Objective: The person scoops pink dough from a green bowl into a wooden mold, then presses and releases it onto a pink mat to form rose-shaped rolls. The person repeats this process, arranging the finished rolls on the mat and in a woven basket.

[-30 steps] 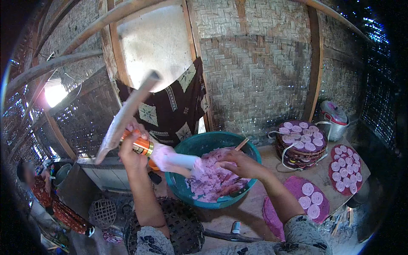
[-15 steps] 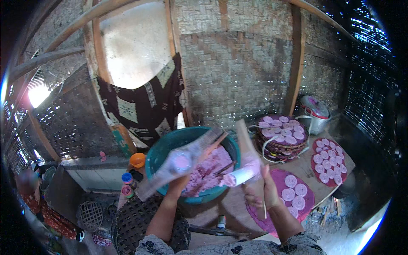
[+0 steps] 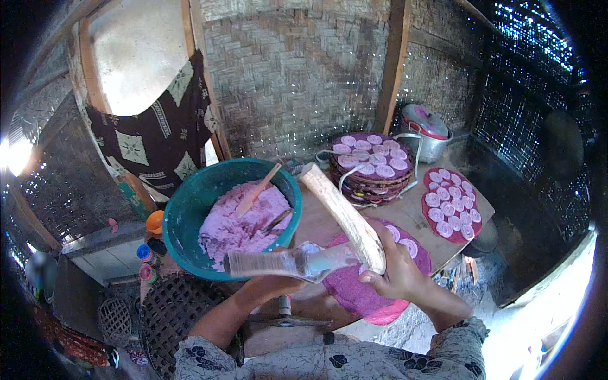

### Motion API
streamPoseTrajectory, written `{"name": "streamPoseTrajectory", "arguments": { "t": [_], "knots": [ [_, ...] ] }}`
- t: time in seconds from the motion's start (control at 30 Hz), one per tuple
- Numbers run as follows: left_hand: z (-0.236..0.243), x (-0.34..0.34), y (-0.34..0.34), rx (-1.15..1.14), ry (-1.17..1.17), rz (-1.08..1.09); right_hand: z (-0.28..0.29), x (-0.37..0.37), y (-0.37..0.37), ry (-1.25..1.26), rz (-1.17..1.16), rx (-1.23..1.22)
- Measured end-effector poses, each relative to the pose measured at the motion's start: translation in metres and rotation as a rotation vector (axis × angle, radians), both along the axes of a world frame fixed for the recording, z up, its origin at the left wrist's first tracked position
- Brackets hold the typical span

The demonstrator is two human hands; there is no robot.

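Observation:
My left hand (image 3: 272,287) grips a greyish wooden press bar (image 3: 259,264) from below; the bar is smeared by motion and partly hides the fingers. My right hand (image 3: 398,272) is wrapped round the lower end of a thick pale wooden bar (image 3: 342,215), held slanting up to the left. Between the two bars lies a pale cylinder (image 3: 332,258), which links them; how deep it sits in the left bar cannot be seen. Below the right hand is a round pink mat (image 3: 351,294) with pale spiral dough coils (image 3: 409,247), partly covered by the hand.
A green basin (image 3: 183,247) of crumbly pink dough (image 3: 221,218) stands to the left, with a wooden spatula (image 3: 256,193) in it. Farther back are stacked round trays (image 3: 373,183) of coils, another coil-covered mat (image 3: 451,206) and a metal pot (image 3: 434,149). A woven black basket (image 3: 183,316) stands near left.
The two wooden parts, apart before, have come together, with the cylinder between them. The left bar has swung down to nearly level. The whole view has shifted, so the surroundings appear farther left.

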State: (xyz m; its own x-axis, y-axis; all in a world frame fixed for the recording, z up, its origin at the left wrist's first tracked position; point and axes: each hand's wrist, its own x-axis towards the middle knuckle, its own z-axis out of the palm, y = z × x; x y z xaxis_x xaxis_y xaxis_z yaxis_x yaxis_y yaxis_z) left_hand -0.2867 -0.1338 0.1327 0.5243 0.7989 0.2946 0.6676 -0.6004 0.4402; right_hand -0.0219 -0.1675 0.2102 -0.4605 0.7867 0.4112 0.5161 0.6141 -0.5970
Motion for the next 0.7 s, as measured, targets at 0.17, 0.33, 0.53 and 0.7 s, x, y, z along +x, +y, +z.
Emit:
{"name": "streamPoseTrajectory", "arguments": {
  "t": [0.17,0.33,0.53,0.7],
  "knots": [
    [0.014,0.038,-0.016,-0.589,-0.251,-0.323,-0.002,0.020,-0.010,-0.137,0.071,-0.093],
    [0.020,0.066,-0.014,-0.643,-0.269,-0.429,-0.014,0.040,-0.013,0.008,0.126,-0.317],
    [-0.010,0.082,0.008,-0.677,-0.337,-0.602,-0.126,0.130,-0.022,0.638,0.667,-1.267],
    [0.007,0.092,0.047,-0.640,-0.695,-0.611,-0.163,0.139,-0.056,0.716,0.456,-1.151]
  ]
}}
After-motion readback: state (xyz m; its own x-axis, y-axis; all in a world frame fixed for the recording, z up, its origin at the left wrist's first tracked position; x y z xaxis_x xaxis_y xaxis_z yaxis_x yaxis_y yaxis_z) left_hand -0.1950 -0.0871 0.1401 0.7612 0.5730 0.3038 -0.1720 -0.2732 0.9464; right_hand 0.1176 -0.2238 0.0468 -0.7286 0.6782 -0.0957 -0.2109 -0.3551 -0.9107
